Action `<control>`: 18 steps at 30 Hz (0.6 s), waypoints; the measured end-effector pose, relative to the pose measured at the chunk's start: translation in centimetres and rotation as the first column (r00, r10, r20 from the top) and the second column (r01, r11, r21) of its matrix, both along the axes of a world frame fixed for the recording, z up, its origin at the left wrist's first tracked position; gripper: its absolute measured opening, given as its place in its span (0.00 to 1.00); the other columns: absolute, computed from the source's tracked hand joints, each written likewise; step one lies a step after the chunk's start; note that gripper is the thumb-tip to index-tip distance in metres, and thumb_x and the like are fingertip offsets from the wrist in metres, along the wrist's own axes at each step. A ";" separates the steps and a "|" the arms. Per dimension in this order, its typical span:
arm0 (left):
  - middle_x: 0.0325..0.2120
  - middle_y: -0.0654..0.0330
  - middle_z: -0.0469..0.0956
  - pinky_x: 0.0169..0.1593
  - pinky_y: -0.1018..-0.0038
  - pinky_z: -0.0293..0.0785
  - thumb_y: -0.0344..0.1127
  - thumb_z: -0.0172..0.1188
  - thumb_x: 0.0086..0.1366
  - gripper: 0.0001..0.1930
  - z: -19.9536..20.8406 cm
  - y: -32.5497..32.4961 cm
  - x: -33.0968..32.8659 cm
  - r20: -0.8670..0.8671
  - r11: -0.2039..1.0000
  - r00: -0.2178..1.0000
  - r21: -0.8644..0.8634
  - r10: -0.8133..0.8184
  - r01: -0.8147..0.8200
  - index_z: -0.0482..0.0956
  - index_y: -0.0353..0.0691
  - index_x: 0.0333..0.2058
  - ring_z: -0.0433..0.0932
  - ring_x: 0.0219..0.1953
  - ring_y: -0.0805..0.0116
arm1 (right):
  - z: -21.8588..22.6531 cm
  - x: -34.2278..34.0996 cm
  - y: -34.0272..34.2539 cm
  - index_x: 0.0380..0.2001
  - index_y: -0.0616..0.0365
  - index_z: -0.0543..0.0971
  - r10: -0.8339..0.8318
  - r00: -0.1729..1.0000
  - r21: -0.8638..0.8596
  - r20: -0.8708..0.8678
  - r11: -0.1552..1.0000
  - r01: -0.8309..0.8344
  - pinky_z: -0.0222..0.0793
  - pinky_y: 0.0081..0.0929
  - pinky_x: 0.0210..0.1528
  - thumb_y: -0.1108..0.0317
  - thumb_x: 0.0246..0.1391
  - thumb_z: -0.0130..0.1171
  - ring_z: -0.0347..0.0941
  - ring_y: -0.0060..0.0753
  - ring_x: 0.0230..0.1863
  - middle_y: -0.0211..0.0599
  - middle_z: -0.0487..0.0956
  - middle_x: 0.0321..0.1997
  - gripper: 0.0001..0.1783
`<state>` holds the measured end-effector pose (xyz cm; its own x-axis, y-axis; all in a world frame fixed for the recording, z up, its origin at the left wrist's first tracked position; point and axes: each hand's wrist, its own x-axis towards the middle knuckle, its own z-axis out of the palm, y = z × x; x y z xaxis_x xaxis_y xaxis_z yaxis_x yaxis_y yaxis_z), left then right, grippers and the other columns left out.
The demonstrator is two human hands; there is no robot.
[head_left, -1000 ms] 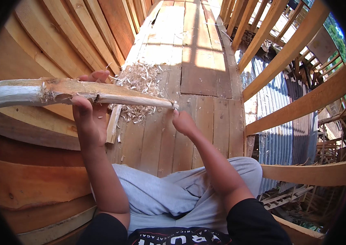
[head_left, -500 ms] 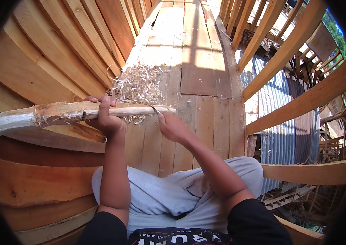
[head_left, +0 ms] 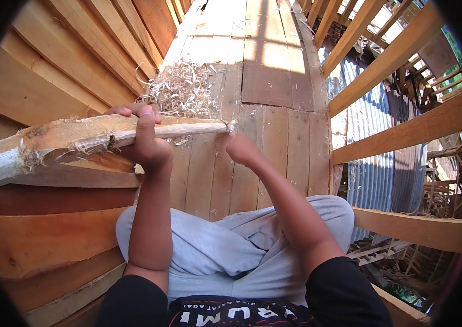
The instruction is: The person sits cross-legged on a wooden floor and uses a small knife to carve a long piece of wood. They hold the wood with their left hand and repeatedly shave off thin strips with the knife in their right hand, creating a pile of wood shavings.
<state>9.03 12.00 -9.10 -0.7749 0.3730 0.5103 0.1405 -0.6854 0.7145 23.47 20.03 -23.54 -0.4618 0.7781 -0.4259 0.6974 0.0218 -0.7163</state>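
A long curved piece of wood (head_left: 67,136) reaches in from the left, tapering to a pale, shaved tip in front of me. Fibrous, frayed patches cling to its thicker part. My left hand (head_left: 152,147) is wrapped around the wood, thumb on top. At the narrow tip, my right hand (head_left: 243,150) is closed on a small blade (head_left: 226,125), whose thin dark edge lies against the wood. Its handle is hidden in my fist. Both forearms extend over my crossed legs in grey trousers (head_left: 204,240).
Curled wood shavings (head_left: 182,87) lie heaped on the plank floor (head_left: 274,158) beyond my left hand. Stacked boards (head_left: 51,234) line the left side. Along the right runs a slatted wooden railing (head_left: 400,139), with corrugated metal sheets (head_left: 370,180) below it.
My right hand has slid the blade rightward along the wood to its tip. The wood's tapered end and my left hand now appear slightly higher in the picture.
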 end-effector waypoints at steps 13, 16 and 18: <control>0.21 0.59 0.69 0.32 0.77 0.70 0.21 0.53 0.54 0.15 -0.6 0.4 0.2 -0.045 0.999 0.998 -0.002 -0.043 0.043 0.58 0.39 0.38 0.68 0.23 0.73 | -0.8 1.0 0.4 0.26 0.70 0.71 -0.049 0.995 -0.161 0.082 0.985 0.061 0.64 0.39 0.17 0.55 0.68 0.33 0.67 0.37 0.12 0.44 0.71 0.15 0.28; 0.21 0.59 0.69 0.31 0.78 0.70 0.21 0.53 0.54 0.15 -0.6 -0.6 -0.6 -0.082 0.999 0.996 -0.017 0.039 -0.041 0.58 0.38 0.38 0.68 0.23 0.73 | 8.9 0.2 -0.6 0.35 0.75 0.73 0.123 0.982 -0.245 0.140 0.966 -0.086 0.67 0.40 0.22 0.58 0.66 0.36 0.72 0.41 0.18 0.50 0.75 0.24 0.26; 0.21 0.59 0.69 0.32 0.78 0.70 0.21 0.53 0.54 0.15 -0.5 -0.6 -0.4 -0.077 0.999 0.996 -0.014 0.043 -0.044 0.58 0.38 0.37 0.68 0.22 0.73 | 10.5 0.5 -0.8 0.39 0.78 0.74 0.195 0.970 -0.258 0.146 0.954 -0.153 0.70 0.40 0.24 0.59 0.65 0.37 0.75 0.44 0.21 0.53 0.78 0.29 0.26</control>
